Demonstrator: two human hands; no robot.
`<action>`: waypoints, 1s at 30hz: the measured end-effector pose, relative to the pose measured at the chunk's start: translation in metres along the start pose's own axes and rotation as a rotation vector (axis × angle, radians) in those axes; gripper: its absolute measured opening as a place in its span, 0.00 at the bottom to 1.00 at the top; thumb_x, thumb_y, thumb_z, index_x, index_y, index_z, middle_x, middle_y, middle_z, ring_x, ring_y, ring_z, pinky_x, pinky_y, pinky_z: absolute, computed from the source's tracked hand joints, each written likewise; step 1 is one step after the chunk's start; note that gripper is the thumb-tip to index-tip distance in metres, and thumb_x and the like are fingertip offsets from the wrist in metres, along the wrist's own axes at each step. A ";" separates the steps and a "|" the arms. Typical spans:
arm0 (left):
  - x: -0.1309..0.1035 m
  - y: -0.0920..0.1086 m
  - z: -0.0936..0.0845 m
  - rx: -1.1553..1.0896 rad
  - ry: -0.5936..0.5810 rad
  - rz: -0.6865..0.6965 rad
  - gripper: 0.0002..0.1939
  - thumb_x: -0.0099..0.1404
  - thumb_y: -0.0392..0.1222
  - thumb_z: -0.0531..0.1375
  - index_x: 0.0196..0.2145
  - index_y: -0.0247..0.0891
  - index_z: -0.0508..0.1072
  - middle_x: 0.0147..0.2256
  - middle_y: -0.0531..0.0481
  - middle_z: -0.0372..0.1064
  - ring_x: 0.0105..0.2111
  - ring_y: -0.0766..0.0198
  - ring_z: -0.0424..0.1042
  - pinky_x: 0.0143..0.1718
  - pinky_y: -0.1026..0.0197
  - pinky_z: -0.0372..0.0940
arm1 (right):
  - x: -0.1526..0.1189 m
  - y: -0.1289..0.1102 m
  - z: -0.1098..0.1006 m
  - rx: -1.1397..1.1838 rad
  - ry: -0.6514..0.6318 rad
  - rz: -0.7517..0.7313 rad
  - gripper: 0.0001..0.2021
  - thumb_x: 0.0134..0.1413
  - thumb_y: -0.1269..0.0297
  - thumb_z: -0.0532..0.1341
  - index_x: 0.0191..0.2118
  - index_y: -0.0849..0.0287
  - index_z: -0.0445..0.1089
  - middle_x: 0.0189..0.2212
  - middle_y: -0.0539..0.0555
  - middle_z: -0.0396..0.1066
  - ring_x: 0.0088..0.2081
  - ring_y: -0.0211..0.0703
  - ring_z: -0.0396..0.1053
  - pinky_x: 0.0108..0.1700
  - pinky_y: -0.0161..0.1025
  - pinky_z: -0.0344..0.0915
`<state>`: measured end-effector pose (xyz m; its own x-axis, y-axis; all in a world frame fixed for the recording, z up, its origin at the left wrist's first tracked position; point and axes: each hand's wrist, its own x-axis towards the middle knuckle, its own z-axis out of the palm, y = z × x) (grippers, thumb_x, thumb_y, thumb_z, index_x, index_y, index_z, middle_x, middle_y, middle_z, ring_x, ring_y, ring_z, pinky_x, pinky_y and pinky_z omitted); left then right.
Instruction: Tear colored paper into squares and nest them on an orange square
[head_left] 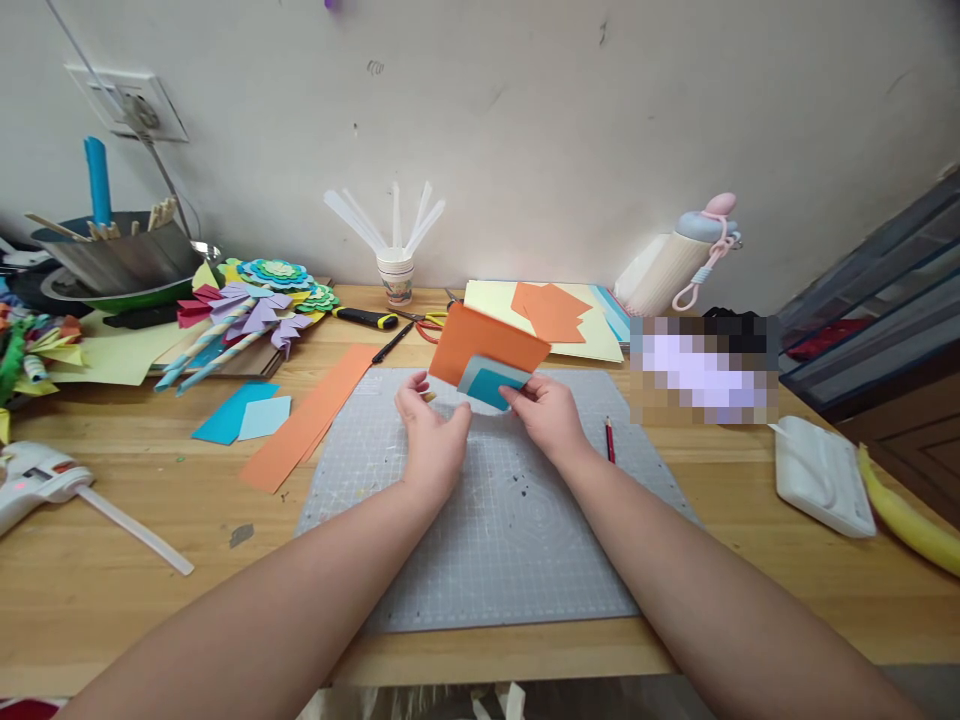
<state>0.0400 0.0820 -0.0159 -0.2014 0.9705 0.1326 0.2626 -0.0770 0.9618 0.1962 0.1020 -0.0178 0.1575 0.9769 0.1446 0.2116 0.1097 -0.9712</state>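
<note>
Right hand [551,415] pinches blue paper [491,388] and orange paper [487,345] above gray mat [517,560]; left hand [435,435] wide, near sheets. One-edge grip could let unglued layers slip askew; harder pinch could crease them.

- Mat [525,540]: grey, printed with a pale grid.
- Held card [487,345], 12 o'clock from the mat: orange; small pieces [491,385] on it, pale blue and brighter blue.
- Paper strips [311,415], 10 o'clock: orange.
- Knife [365,317], between 10 and 11: black and yellow.
- Cup [396,275], 11 o'clock: white with multicoloured print.
- Bottle [671,265], between 1 and 2: cream, ribbed; lid [707,226] grey-blue; strap [701,275] pink.
- Banana [907,515], 3 o'clock: yellow.
- Desk [225,620]: light brown wood grain.
</note>
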 end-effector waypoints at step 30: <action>0.061 -0.006 -0.051 0.580 -0.378 -0.038 0.18 0.67 0.47 0.58 0.52 0.36 0.67 0.49 0.44 0.67 0.45 0.58 0.71 0.44 0.50 0.69 | 0.006 0.006 0.001 -0.129 -0.175 0.058 0.29 0.54 0.61 0.58 0.61 0.63 0.58 0.31 0.53 0.77 0.25 0.39 0.70 0.30 0.38 0.67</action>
<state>-0.0222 0.1299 -0.0010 0.0949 0.9912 -0.0923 0.7451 -0.0093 0.6669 0.1975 0.1090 -0.0232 0.0058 0.9990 0.0434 0.3300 0.0390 -0.9432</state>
